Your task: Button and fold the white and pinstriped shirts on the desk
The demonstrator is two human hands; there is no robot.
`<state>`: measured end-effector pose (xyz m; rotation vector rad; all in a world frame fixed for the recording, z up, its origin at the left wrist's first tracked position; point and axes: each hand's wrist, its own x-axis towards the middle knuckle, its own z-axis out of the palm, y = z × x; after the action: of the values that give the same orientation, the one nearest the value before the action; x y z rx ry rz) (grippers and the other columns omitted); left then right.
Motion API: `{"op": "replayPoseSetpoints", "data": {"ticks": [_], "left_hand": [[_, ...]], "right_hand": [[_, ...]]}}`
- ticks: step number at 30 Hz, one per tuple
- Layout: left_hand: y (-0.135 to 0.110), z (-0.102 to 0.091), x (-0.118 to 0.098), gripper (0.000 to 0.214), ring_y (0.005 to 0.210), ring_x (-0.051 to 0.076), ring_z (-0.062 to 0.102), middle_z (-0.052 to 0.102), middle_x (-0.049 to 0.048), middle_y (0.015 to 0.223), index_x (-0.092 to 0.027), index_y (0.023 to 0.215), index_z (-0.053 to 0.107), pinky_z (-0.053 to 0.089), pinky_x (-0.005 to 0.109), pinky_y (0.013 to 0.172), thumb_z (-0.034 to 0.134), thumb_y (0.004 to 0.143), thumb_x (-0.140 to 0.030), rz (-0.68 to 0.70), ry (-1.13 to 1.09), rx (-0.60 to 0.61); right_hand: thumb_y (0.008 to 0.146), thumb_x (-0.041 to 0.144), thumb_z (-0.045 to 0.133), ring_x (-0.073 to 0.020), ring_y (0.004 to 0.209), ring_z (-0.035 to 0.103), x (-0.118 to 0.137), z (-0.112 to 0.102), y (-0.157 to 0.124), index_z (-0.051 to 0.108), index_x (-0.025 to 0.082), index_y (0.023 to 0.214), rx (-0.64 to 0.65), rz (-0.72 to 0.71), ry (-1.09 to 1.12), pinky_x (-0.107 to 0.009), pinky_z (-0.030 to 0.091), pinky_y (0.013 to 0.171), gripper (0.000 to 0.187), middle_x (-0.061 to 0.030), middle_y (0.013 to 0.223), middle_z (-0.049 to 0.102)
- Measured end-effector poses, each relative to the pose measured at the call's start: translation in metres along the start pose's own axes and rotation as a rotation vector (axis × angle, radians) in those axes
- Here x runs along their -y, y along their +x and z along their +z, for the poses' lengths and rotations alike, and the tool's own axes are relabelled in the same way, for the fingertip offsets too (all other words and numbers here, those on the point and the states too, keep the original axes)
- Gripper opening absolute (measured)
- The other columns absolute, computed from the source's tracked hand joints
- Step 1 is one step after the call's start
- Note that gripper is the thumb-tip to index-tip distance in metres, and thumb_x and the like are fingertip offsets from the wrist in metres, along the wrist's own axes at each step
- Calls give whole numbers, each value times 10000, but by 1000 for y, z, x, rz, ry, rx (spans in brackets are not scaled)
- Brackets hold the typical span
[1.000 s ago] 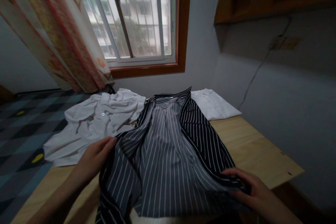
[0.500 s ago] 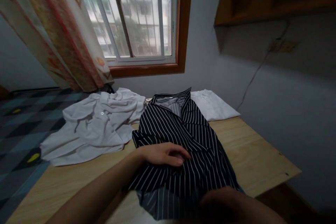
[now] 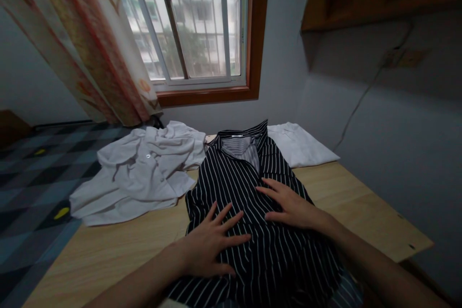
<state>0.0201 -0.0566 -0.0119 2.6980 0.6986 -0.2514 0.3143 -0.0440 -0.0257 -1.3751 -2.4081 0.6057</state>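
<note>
A black shirt with white stripes [image 3: 252,173] lies front up on the wooden table [image 3: 119,245], its collar toward the window. My left hand [image 3: 211,245] rests flat on the shirt's left front, fingers spread. My right hand [image 3: 288,204] lies flat on the right front near the button line, fingers spread too. Neither hand holds anything.
A crumpled white shirt [image 3: 140,173] lies at the table's left, hanging over the edge. A folded white garment [image 3: 303,147] sits at the back right by the wall. Behind are a window [image 3: 195,24] and a patterned curtain [image 3: 83,43]. A checkered floor [image 3: 32,173] lies left.
The striped shirt, open a second ago, has been closed: the left front was folded over, then the right. Both hands moved onto the front and now lie flat.
</note>
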Motion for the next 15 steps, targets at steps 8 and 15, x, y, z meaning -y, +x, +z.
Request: {"op": "replayPoseSetpoints", "data": {"ticks": [8, 15], "left_hand": [[-23, -41, -11, 631, 1308, 383, 440, 497, 73, 1430, -360, 1359, 510, 329, 596, 1057, 664, 763, -499, -33, -248, 72], [57, -64, 80, 619, 754, 215, 648, 658, 112, 1080, -224, 1314, 517, 525, 312, 620, 639, 770, -492, -589, -778, -567]], "right_hand": [[788, 561, 660, -345, 1442, 196, 34, 35, -30, 358, 289, 1472, 244, -56, -50, -580, 149, 1154, 796, -114, 1570, 242], [742, 564, 698, -391, 1429, 204, 49, 52, -68, 360, 284, 1470, 284, -135, 87, -649, 153, 1123, 851, -151, 1564, 241]]}}
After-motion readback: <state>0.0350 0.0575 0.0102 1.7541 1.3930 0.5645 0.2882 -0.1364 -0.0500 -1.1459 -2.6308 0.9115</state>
